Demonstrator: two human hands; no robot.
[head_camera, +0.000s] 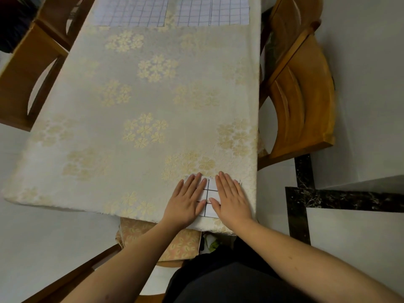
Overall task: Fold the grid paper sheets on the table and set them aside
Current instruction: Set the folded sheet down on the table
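A small folded grid paper sheet (210, 194) lies at the table's near right corner. My left hand (188, 199) and my right hand (231, 199) both rest flat on it, palms down, fingers stretched out and close together, covering most of it. Only a strip of black grid lines shows between the hands. Two unfolded grid paper sheets lie flat at the far end of the table, one on the left (131, 10) and one on the right (213, 10).
The table carries a cream cloth with gold flower clusters (144, 101). Wooden chairs stand at the right (299, 88) and far left (30, 68). A cushioned chair (181, 243) sits under the near edge by my dark-clothed lap.
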